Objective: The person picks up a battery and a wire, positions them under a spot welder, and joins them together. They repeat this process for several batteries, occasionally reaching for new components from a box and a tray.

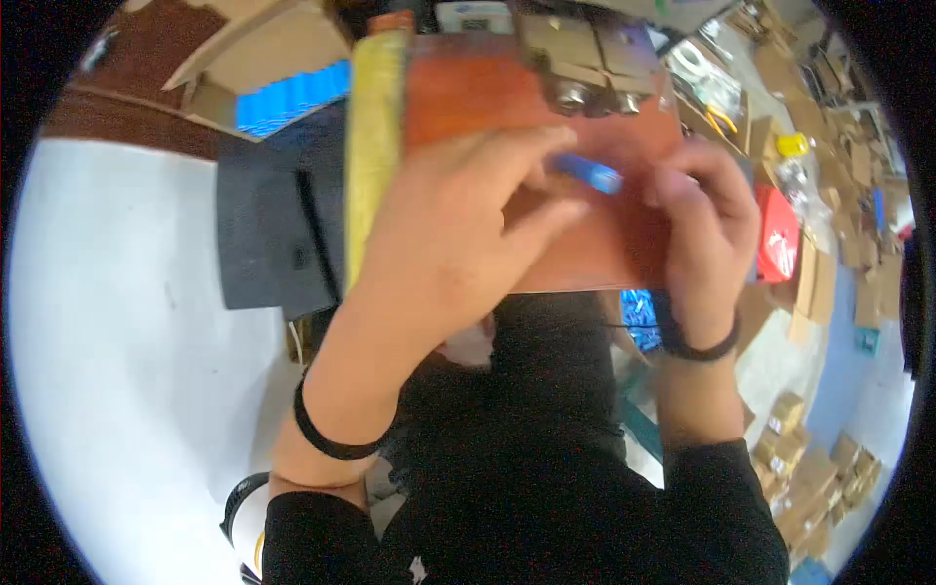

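Head view: the left hand (458, 205) is partly open, thumb spread from the fingers, with a blue tube (592, 175) at its fingertips above the orange tabletop (575, 255); blur leaves the grip undetermined. The right hand (710, 216), near the tabletop's right edge, has its fingers curled toward the thumb, contents undeterminable. Metal blocks (585, 49) stand at the far edge, right of centre.

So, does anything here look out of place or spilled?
Nothing looks spilled on the orange work surface. The untidiest spot is the floor at lower right, where small cartons lie jumbled. The blue cylinder by the left hand is tilted and blurred, so I can't judge its condition.
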`<action>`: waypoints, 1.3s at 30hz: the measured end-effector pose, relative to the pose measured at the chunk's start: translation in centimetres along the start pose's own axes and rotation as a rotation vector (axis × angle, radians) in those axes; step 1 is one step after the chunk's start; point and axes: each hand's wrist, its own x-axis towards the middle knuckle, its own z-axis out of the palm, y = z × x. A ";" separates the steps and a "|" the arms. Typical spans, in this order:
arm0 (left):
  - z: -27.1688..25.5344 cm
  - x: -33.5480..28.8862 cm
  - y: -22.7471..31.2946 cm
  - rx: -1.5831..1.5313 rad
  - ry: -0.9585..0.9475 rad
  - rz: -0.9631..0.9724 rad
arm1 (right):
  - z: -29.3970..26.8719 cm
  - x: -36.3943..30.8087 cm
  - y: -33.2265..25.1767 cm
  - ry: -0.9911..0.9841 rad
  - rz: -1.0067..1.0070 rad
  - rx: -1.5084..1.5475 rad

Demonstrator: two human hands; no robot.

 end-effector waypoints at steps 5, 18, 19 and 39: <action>-7.2 -1.5 -3.2 0.311 0.331 0.127 | -8.0 -4.0 -0.9 0.128 -0.080 -0.100; -14.3 3.1 -15.1 1.418 -0.039 0.132 | -28.7 -24.9 21.0 0.257 0.591 -0.746; -14.8 3.1 -15.3 1.411 -0.008 0.191 | -30.5 -26.7 22.8 0.277 0.707 -0.745; -1.4 0.1 2.5 0.584 -0.149 -0.101 | -13.5 -3.6 8.9 0.039 -0.117 -0.950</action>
